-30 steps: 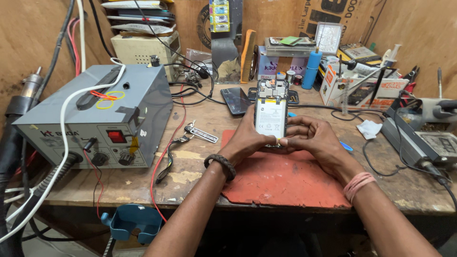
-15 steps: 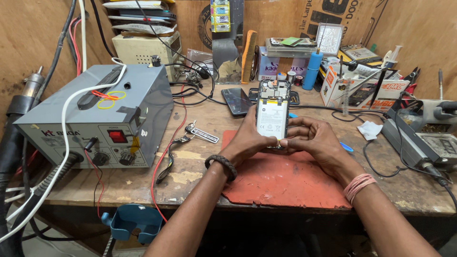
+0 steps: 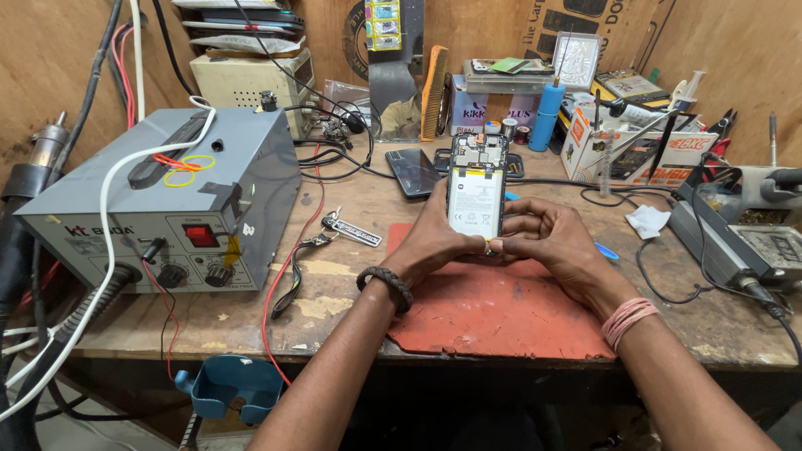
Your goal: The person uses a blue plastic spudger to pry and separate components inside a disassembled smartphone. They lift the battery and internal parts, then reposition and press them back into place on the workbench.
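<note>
Phone point(image 3: 476, 194) above mat point(image 3: 493, 313), station point(image 3: 167, 209) left

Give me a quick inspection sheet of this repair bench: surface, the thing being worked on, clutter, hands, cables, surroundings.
Surface: worn wooden bench with a red mat.
Job's things: opened phone, back cover off, battery showing, held upright above the mat.
Clutter: grey bench station, second phone lying flat, keyring, boxes, blue bottle.
Hands: left hand and right hand both grip the opened phone's lower end.
Cables: red wire, white cable, black leads.
Surroundings: wooden walls.
</note>
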